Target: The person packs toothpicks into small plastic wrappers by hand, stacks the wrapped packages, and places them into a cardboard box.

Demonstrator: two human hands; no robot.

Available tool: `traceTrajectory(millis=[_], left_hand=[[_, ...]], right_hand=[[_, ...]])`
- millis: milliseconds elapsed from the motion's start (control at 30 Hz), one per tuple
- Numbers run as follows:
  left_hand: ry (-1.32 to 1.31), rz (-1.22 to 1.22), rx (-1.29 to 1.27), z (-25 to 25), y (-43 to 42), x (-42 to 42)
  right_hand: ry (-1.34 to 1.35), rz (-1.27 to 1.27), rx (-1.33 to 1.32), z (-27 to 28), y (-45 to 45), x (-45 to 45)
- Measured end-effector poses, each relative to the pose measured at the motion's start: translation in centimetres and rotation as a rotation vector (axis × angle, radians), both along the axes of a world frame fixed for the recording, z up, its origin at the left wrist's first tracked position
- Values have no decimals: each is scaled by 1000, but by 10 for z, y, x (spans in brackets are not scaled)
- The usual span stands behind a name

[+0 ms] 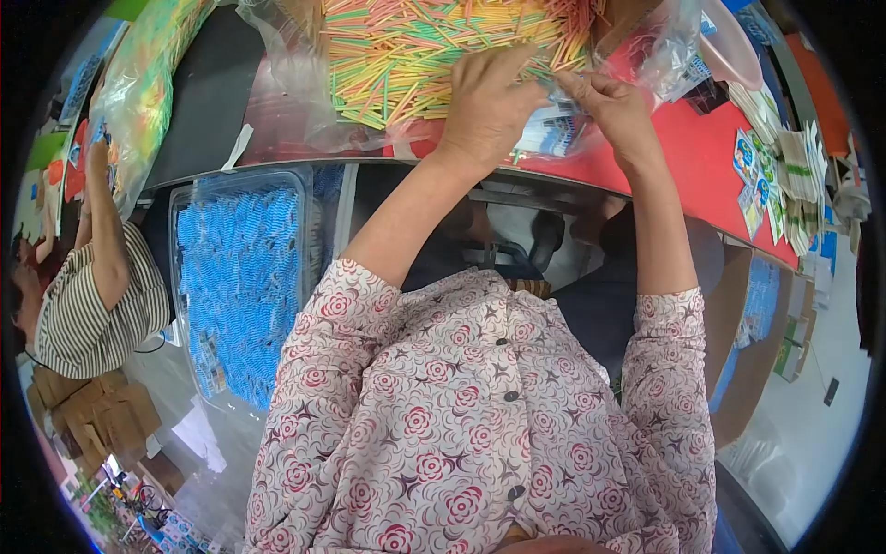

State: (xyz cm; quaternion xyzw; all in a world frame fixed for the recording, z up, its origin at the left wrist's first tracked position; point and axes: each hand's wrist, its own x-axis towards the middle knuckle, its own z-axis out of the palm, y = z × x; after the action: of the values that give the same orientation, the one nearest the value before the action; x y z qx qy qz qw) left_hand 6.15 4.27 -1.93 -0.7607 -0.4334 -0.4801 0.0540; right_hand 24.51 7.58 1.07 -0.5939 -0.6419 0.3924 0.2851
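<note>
A heap of thin yellow, green and pink sticks (397, 69) fills an open, plastic-lined box at the top of the view. My left hand (489, 106) is at the heap's right part, its fingers curled; what they hold, if anything, is hidden. Close by on the right, my right hand (616, 111) has thumb and fingers pinched together on something too small to make out. Between and below both hands lie small blue-and-white printed packets (550, 132), with clear plastic around them.
Below the red table (683, 152), at left, stands a clear tub (175, 277) of blue-and-white packets (240, 268). Stacked printed packets (798, 175) and a pink bowl (734, 51) are at right. A person in a striped shirt (101, 295) works at left beside a bag of sticks (152, 83).
</note>
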Motion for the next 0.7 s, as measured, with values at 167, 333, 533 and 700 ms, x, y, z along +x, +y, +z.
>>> traceTrajectory(millis=[167,333,533,700], left_hand=[[-907,-200,-557,8,-9,-2],[-931,-394,-833,15,-24,-22],[-893,-367,-809,5,-35,-15],[-846,-385,-848,25,-41,-41]], right_hand=[[459,70,-10,7,-13,-6],[460,61,-16,20,-38,-17],[427,57,23,9,-47,-26],[157,33,86,13,-43,-50]])
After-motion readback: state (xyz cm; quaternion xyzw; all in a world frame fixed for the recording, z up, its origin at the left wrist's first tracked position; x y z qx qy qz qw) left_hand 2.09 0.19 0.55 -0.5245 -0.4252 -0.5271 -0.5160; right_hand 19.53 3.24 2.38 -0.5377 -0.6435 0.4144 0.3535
